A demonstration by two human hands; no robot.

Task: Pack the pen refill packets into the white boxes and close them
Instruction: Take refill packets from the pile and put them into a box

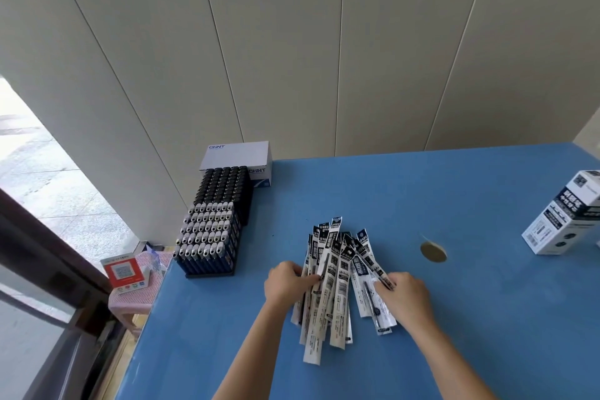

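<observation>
The blue tabletop point(454, 198) ran to its left edge just beyond the black racks of pens point(212, 224); its far edge met the pale panelled wall point(292, 42). Open blue surface lay right of the fanned heap of black-and-white pen refill packets point(337, 282), broken only by a round brownish hole cover point(433, 252). The white printed carton point(565, 214) stood well right of the heap, at the frame's edge. A white CHNT box point(237, 156) sat behind the racks. My left hand point(285, 282) rested on the heap's left side, fingers curled onto packets. My right hand point(406, 295) touched the heap's right side, fingertips pinching one packet.
</observation>
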